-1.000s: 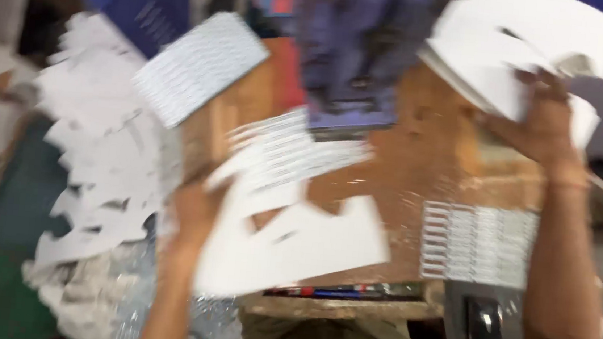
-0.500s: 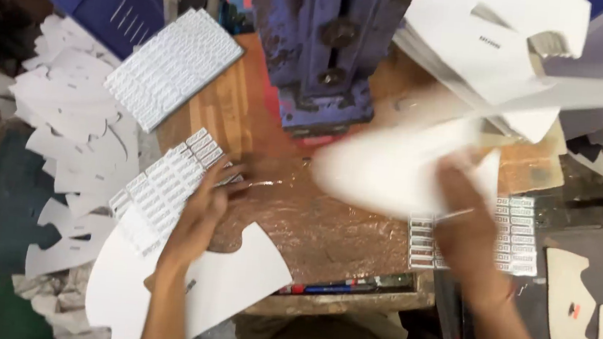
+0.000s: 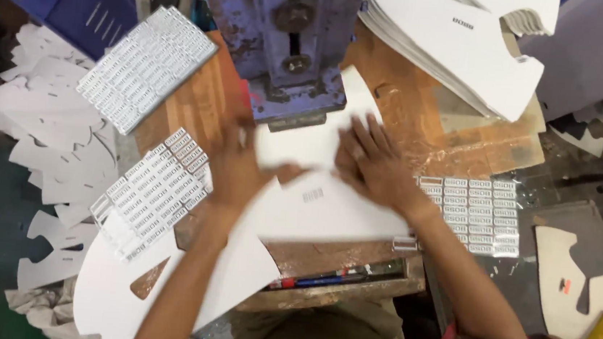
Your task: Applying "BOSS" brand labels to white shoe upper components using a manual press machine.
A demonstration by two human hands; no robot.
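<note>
In the head view, both hands are pressing flat on a white cut sheet [image 3: 335, 201] that is lying on the wooden bench just in front of the blue press [image 3: 295, 38]. The right hand [image 3: 374, 165] is resting open, fingers spread, on the sheet's upper right part. The left hand [image 3: 240, 168] is lying blurred on the sheet's left edge, apparently flat rather than clenched. A label strip sheet [image 3: 158, 190] is sitting just left of the left hand; another label sheet [image 3: 479, 214] is lying just right of the right wrist. A stack of white sheets [image 3: 458, 45] is sitting beyond the right hand.
</note>
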